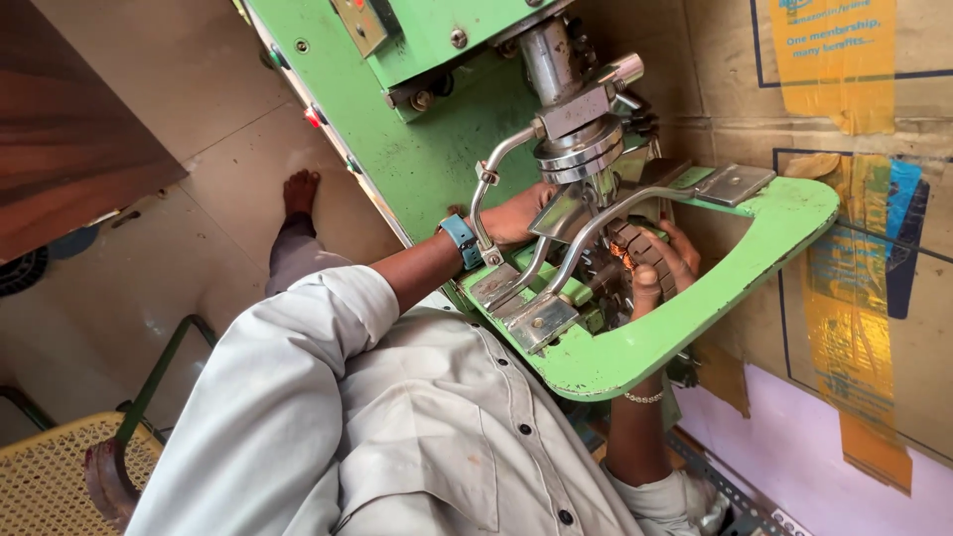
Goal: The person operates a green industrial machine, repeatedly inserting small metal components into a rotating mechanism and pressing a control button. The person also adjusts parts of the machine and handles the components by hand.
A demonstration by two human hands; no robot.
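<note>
At centre frame a green press machine (437,149) stands over a green C-shaped guard frame (695,318) that sweeps from the upper right down to the lower middle. Inside the frame's opening sits a slotted round motor core (635,248) with copper winding showing at its left side.

The hand on the right of the frame, the person's right hand (663,266), comes up from below through the frame — a thin bracelet (643,397) on its wrist — and its fingers curl around the core, thumb pressed on the near edge, gripping it. The left hand (516,213) reaches in from the left of centre, wearing a blue wristband (460,240); it lies against the machine body just behind the bent steel guard rods (556,238), and whether it is closed on anything cannot be told, since the rods and the ram housing (576,129) hide its fingers.

The ram housing hangs directly above the core. The person's pale grey shirt (397,427) fills the lower middle. A bare foot (300,191) rests on the tiled floor (199,199) at upper left, and a yellow woven seat (50,476) shows in the lower left corner. Cardboard sheeting (864,199) lines the right side.
</note>
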